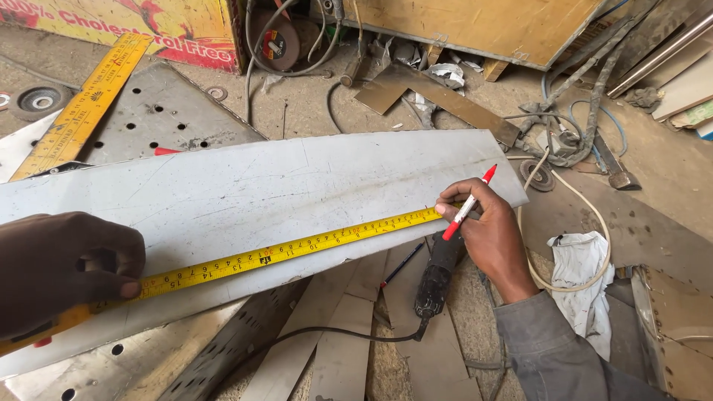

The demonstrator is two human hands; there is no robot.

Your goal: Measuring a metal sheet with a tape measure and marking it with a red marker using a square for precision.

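A long pale grey metal sheet (245,186) lies across the floor. A yellow tape measure blade (282,249) is stretched along its near edge. My left hand (63,267) presses the blade and its case down at the left end. My right hand (483,226) holds a red and white pen (469,202) with its tip on the sheet at the blade's far end, fingers also pinning the blade there.
A black power tool (438,275) with its cable lies under my right hand among metal offcuts. A white rag (583,271), a yellow ruler (85,104), a perforated plate (167,111), grinding discs and cables lie around.
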